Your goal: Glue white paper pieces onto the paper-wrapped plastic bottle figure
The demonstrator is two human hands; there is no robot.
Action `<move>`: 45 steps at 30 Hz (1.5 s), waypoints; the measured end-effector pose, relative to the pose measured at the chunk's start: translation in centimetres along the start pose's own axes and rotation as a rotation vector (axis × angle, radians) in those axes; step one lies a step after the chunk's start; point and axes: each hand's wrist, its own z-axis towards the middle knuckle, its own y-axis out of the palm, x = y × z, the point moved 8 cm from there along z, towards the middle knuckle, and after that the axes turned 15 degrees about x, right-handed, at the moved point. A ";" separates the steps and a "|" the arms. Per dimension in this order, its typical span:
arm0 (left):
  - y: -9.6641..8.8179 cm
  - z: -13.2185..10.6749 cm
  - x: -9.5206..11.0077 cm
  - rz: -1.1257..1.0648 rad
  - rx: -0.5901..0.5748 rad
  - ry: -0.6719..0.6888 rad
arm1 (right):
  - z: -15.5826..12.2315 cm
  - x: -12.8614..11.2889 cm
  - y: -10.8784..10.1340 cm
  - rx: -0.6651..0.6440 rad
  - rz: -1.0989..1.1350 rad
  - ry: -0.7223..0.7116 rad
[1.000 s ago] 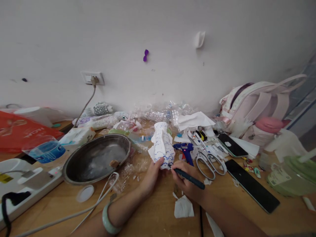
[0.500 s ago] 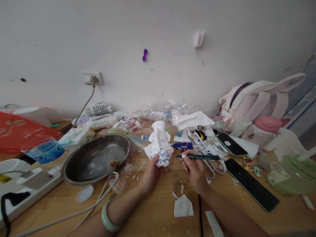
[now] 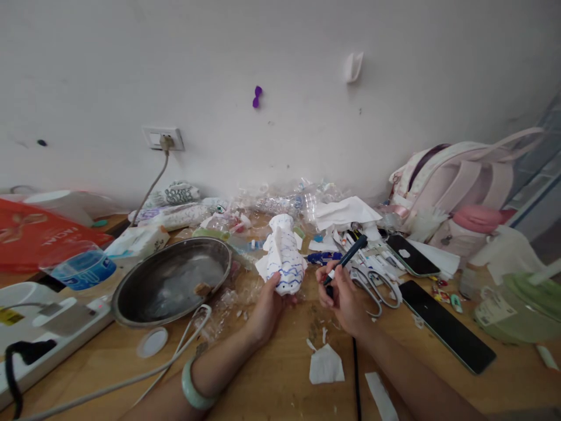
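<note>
A white fish-shaped paper craft (image 3: 284,251) with blue wavy lines, side fins and small dark eye dots is in the middle of the head view. My left hand (image 3: 268,304) is closed around its near end, with the thumb on top. To the right, apart from the fish, my right hand (image 3: 339,292) grips a dark acrylic marker (image 3: 348,257). The marker slants, its far end pointing up and right. Fingers partly hide its lower end, where something black shows. Grey-handled scissors (image 3: 379,289) lie just right of that hand, and a blue glue gun (image 3: 323,258) lies behind it.
A dark metal basin (image 3: 170,280) stands at left, beside a white cable and a power strip (image 3: 56,339). Paper scraps (image 3: 326,365) lie in front. Two phones (image 3: 447,324), pens, a green cup (image 3: 512,310) and a pink backpack (image 3: 464,181) are at right.
The marker has turned in my right hand from nearly level to steeply slanted, its far end now up. My left hand and the fish have barely moved.
</note>
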 end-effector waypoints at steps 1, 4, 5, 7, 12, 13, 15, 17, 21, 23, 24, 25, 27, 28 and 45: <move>0.0 0.0 0.0 0.002 -0.001 0.002 | 0.0 0.1 0.1 -0.011 0.011 0.010; 0.0 0.0 0.0 0.011 0.005 -0.010 | -0.1 0.3 0.2 -0.033 0.037 0.030; 0.1 -0.1 -0.1 0.015 0.005 -0.014 | -0.1 0.4 0.2 -0.041 0.043 0.035; 0.2 -0.1 0.0 0.022 -0.001 -0.015 | -0.1 0.5 0.3 -0.061 0.056 0.041; 0.3 -0.2 0.1 0.025 -0.009 -0.011 | -0.3 0.9 0.5 -0.106 0.105 0.056; 0.3 -0.2 0.0 0.027 -0.006 -0.012 | -0.3 1.0 0.6 -0.110 0.111 0.062; 0.3 -0.3 0.0 0.031 -0.009 -0.013 | -0.3 1.1 0.6 -0.106 0.114 0.075; 0.3 -0.2 0.0 0.026 -0.016 -0.015 | -0.3 0.9 0.5 -0.094 0.110 0.080; 0.2 -0.1 -0.1 0.018 -0.018 -0.016 | -0.4 0.4 0.6 -0.106 0.103 0.112; 0.1 0.0 -0.2 0.032 -0.014 -0.016 | -0.4 0.5 0.7 -0.114 0.103 0.152; 0.1 0.0 -0.2 0.039 -0.009 -0.016 | -0.5 0.6 0.7 -0.114 0.104 0.171; 0.1 0.0 -0.2 0.045 -0.006 -0.017 | -0.5 0.7 0.6 -0.114 0.102 0.187; 0.1 -0.1 -0.1 0.049 -0.005 -0.015 | -0.5 0.9 0.7 -0.124 0.094 0.205; 0.2 -0.2 0.0 0.049 -0.007 -0.014 | -0.6 0.9 0.8 -0.135 0.090 0.206; 0.3 -0.4 -0.2 -0.029 -0.044 -0.079 | -0.1 0.0 -0.1 -0.094 0.076 0.281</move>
